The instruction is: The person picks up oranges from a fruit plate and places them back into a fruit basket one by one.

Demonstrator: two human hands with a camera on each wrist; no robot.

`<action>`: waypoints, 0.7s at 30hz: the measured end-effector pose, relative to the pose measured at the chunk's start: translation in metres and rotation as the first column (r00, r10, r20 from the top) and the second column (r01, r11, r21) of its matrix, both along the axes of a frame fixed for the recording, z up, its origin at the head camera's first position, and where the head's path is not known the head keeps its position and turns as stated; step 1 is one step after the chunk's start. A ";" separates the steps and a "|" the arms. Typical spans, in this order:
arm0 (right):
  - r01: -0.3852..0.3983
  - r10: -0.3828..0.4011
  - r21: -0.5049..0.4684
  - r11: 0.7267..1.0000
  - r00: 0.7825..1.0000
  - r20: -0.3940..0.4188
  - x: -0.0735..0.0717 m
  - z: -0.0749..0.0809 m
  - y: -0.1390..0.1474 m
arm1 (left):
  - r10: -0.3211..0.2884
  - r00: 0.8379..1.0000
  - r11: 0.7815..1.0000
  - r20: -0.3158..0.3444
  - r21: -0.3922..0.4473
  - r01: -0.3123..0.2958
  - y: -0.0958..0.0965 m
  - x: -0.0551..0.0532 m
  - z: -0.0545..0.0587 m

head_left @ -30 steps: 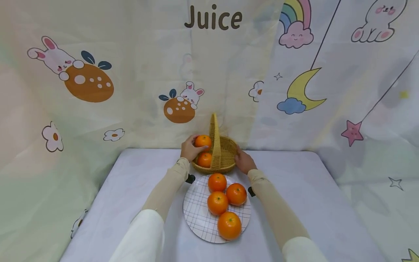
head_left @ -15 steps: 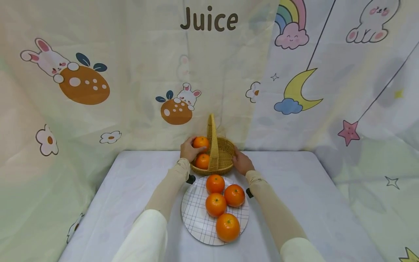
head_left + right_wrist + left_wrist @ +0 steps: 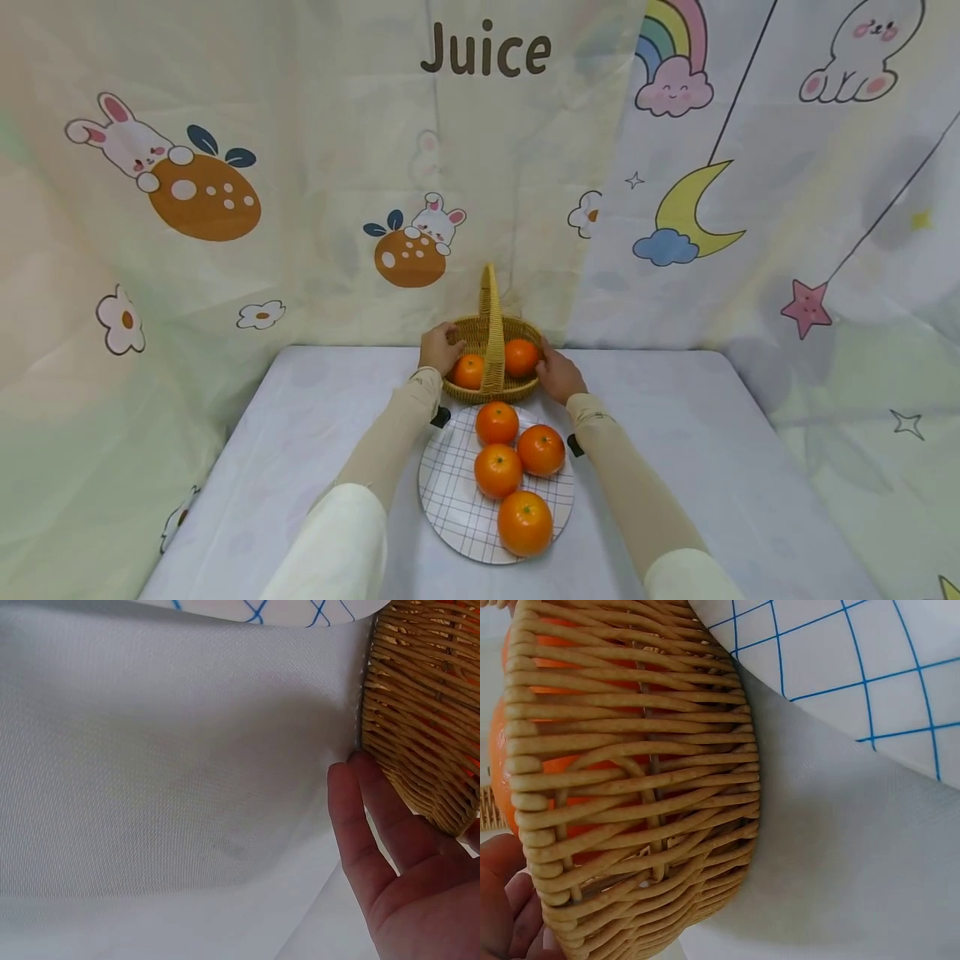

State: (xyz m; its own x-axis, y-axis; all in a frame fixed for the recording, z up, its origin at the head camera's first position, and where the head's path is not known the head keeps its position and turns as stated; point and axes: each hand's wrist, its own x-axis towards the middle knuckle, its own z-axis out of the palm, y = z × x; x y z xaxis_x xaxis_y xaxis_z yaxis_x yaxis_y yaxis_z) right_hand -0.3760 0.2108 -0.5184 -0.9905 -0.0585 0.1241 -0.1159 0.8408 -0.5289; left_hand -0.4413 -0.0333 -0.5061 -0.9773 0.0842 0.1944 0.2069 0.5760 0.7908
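Oranges (image 3: 521, 358) — two in wicker basket (image 3: 491, 333), hands (image 3: 441, 348) at either end

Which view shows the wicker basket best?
Head, because nearly the whole wicker basket shows, handle included. Left wrist: one woven side close up, cut off. Right wrist: only part of a side, at the right edge.

right hand (image 3: 405, 870): fingertips (image 3: 362, 766) against wicker basket (image 3: 416, 712) | orange (image 3: 472, 765) behind weave | blue-lined plate (image 3: 300, 610) | white cloth (image 3: 165, 772)

Backdrop (image 3: 315, 258): soft, pretty even light behind the basket (image 3: 517, 392)
Surface (image 3: 840, 847): blurry-edged shadow beside it, kinda dim
Oranges (image 3: 498, 472): faint shine
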 end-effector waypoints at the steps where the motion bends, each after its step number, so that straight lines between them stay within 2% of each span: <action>1: 0.002 -0.002 0.001 1.000 1.000 -0.004 0.000 -0.001 0.000 | 0.003 1.000 1.000 0.000 0.009 -0.003 0.000 0.001 0.001; 12: -0.004 0.006 0.026 1.000 0.999 -0.047 0.001 0.000 0.001 | -0.012 0.998 0.991 -0.055 0.133 0.019 -0.004 0.005 0.014; 21: -0.016 0.017 0.029 0.999 0.999 -0.043 -0.002 -0.003 0.003 | -0.055 0.995 0.971 -0.089 0.226 0.074 -0.011 0.011 0.017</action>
